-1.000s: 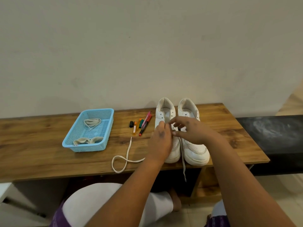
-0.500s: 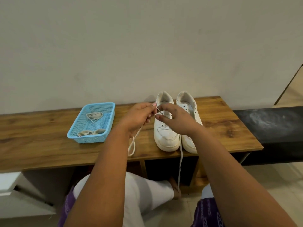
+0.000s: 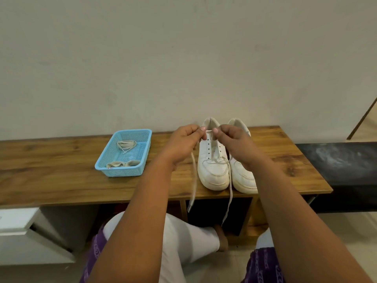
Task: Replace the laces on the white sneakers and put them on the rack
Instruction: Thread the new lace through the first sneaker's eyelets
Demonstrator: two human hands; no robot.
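Two hands meet above the heel end of the left sneaker [image 3: 213,164], left hand [image 3: 183,144] and right hand [image 3: 234,144] each pinching the lace [image 3: 230,193] between them. Its tails drop past the bench's [image 3: 61,180] front edge. Both sneakers' long axes run front to back, toes at that edge; the open eyelets lie just below the fingertips. Toward the bench's left end, a blue basket [image 3: 122,171] holds bundled laces.

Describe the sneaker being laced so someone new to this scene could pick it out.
On the wooden bench against the wall stand two white sneakers. It is the left sneaker, nearer the blue basket. Unlike its neighbour, a lace runs through its lowest eyelets and both hands work above it.
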